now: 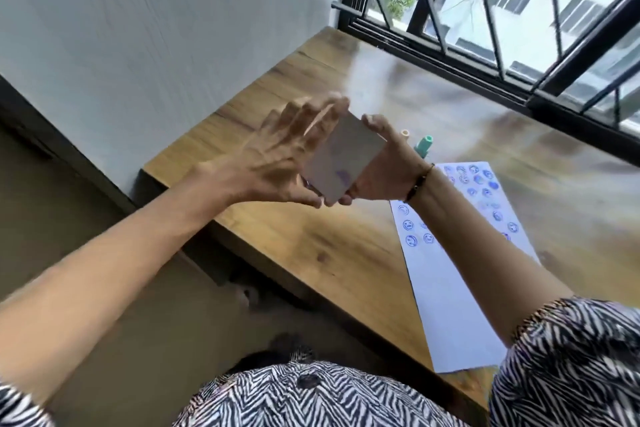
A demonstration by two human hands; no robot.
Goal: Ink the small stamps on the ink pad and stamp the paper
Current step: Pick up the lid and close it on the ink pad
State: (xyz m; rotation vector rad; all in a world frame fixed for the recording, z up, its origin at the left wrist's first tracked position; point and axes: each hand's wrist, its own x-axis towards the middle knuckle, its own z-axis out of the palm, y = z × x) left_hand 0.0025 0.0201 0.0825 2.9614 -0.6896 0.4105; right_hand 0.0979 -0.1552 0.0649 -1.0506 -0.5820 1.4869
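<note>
A flat white ink pad case [341, 158] with a blue smudge on it is held up above the table's left part, between both hands. My right hand [382, 163] grips its right edge. My left hand [287, 159] lies against its left side with the fingers spread and blurred. The white paper [457, 288] lies on the table to the right, marked with several blue round face stamps near its far end. A green small stamp [424, 146] and a beige small stamp [405, 133] stand just behind my right wrist.
The wooden table [329, 253] runs along a barred window [519, 10] at the back; a white wall stands to the left. Its left edge drops to a dark floor. My zebra-patterned sleeves fill the bottom of the view.
</note>
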